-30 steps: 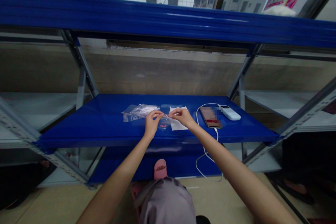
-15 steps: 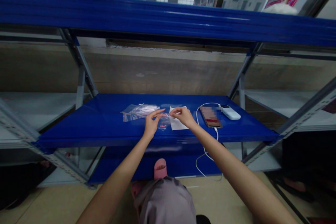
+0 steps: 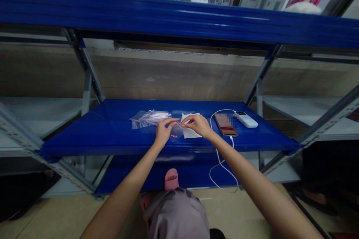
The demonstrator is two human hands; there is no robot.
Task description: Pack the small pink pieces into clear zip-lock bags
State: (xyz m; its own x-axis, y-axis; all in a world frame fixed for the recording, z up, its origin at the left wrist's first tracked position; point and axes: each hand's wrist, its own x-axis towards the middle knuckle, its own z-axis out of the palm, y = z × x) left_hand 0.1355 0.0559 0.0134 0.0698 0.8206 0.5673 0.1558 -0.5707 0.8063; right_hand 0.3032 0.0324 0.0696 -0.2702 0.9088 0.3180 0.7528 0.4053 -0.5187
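Note:
Between my hands, a small clear plastic bag point(image 3: 177, 133) hangs just above the blue shelf, with several small pink beads point(image 3: 174, 136) at its bottom. My left hand point(image 3: 164, 130) pinches the bag's upper left edge between thumb and fingers. On the other side, my right hand point(image 3: 198, 124) pinches its upper right edge. A white sheet of paper point(image 3: 191, 133) lies partly under the right hand. Left of my hands is a loose pile of clear plastic bags point(image 3: 147, 118).
The blue shelf point(image 3: 98, 130) carries a phone point(image 3: 225, 125) and a white power bank point(image 3: 247, 120) at the right, joined by a white cable point(image 3: 211, 121) that droops over the front edge. Above runs a thick blue beam point(image 3: 179, 18). Metal posts point(image 3: 22, 134) flank the shelf.
Both hands stay in nearly the same place, still pinching the bag's top. The bag has tilted slightly and its beads have shifted into a slanted row.

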